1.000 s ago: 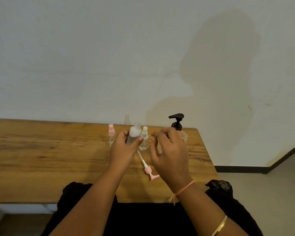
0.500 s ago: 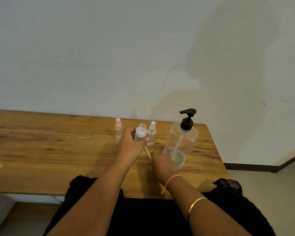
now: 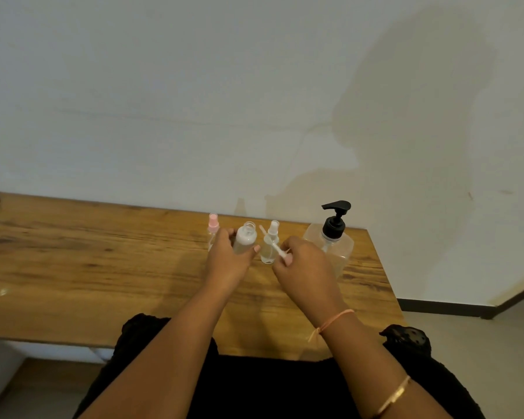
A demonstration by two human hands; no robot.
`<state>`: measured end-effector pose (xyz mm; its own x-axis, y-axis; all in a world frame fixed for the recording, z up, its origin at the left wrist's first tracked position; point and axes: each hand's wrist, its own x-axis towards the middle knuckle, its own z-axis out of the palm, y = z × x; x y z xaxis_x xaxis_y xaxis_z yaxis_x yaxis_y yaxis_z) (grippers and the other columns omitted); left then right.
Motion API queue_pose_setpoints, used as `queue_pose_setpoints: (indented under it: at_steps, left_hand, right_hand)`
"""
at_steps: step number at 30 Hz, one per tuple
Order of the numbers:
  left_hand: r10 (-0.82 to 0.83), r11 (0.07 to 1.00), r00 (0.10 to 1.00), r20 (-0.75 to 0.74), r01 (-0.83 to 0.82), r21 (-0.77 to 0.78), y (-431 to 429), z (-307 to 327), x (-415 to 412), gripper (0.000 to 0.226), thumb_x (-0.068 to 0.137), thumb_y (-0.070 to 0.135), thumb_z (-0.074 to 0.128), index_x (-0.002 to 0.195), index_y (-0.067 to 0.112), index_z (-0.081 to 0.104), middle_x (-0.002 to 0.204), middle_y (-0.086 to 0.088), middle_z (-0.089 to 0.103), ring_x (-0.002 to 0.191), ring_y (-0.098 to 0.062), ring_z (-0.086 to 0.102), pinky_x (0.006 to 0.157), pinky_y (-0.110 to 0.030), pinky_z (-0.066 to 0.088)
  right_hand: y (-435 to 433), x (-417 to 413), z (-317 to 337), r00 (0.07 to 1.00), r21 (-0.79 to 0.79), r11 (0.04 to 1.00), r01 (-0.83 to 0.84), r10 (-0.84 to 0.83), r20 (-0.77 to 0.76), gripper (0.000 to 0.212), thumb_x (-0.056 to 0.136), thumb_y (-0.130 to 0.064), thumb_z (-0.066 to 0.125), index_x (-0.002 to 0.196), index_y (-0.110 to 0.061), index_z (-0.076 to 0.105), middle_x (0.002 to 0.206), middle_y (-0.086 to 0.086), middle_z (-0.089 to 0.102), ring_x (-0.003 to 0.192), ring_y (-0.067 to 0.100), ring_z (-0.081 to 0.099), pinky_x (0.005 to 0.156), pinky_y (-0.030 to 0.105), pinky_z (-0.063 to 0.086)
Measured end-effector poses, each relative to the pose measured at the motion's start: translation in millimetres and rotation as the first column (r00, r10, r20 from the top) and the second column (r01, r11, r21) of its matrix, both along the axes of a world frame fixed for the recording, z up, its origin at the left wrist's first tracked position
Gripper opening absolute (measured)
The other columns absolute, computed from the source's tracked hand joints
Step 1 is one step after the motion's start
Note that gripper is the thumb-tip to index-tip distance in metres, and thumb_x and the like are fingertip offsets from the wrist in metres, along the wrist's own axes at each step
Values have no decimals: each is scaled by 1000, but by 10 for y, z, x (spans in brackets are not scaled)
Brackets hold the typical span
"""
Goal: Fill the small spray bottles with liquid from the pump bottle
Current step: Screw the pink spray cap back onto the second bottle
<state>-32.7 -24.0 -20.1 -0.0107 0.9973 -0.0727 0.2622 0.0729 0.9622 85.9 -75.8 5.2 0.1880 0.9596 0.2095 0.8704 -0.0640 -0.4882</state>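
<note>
Nearest the person, the right hand (image 3: 306,267) pinches a pink spray head with its dip tube (image 3: 277,248). The tube's long axis slants up and to the left, away from the fingers. Just left of it, the left hand (image 3: 227,264) grips an uncapped small spray bottle (image 3: 245,240), roughly upright above the tabletop (image 3: 103,267), with its base hidden. Its open neck lies left of the tube's tip at about the same height, so the tube probably has to swing upright over the neck before going in. Beyond stand a white-capped spray bottle (image 3: 272,228), a pink-capped spray bottle (image 3: 213,223) and, far right, the pump bottle (image 3: 335,228).
</note>
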Motion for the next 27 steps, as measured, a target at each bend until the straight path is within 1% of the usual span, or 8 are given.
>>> queue_pose_setpoints:
  at_steps: [3,6,16,19,21,23,25,27]
  left_hand:
    - [30,1000,1000,-9,-30,-1,10,-5,-3,43,81,19,70,117,15,48,120,-2,58,105,-17,53,83,-30,42]
    - [44,999,999,-9,-44,5,16,-7,-2,42,81,17,70,117,14,48,119,-3,58,101,-16,52,80,-29,40]
    - [16,1000,999,-31,-16,12,47,-13,25,40,81,13,69,114,14,48,114,1,54,100,-14,50,80,-29,40]
    - [-46,999,997,-63,47,20,46,-37,26,35,80,11,70,106,18,47,109,4,54,97,-14,51,74,-26,41]
    - [-77,997,994,-72,78,15,40,-70,31,35,79,9,71,103,18,46,109,2,57,99,-17,55,78,-30,48]
    - [-101,995,992,-78,102,7,31,-87,40,36,78,9,72,101,18,47,109,1,59,102,-19,57,85,-36,51]
    - [-124,992,986,-107,126,10,15,-78,49,36,78,10,72,101,19,46,108,1,57,100,-18,56,82,-32,48]
    - [-148,988,981,-127,152,23,0,-58,58,35,78,10,71,100,19,45,105,4,55,97,-16,53,78,-29,43]
  right_hand:
    - [-71,12,172,999,105,994,-11,15,-41,15,89,-21,55,100,-14,61,83,-4,55,72,11,49,52,18,33]
    - [-102,9,276,998,159,987,-37,45,-50,18,87,-20,57,103,-13,63,87,-6,55,76,9,49,61,22,38]
    - [-92,70,381,995,33,995,-93,92,45,21,87,-22,54,103,-16,66,99,-1,59,84,12,54,71,25,45]
    - [-82,117,423,993,1,995,-104,104,58,23,88,-23,54,105,-16,68,94,-3,54,77,9,49,61,17,40]
    - [-78,159,445,992,-15,993,-115,116,55,23,88,-25,55,104,-19,70,93,-4,53,75,6,46,58,11,33]
    - [-83,199,462,993,-15,993,-119,119,19,23,87,-25,57,106,-21,70,94,-6,55,76,5,48,61,14,38]
    - [-98,232,480,993,5,994,-107,108,-39,21,87,-25,60,106,-21,67,95,-7,59,77,6,52,69,21,48]
    - [-116,274,517,992,38,995,-91,94,-82,15,85,-28,66,97,-22,62,88,-10,60,72,4,54,68,23,52]
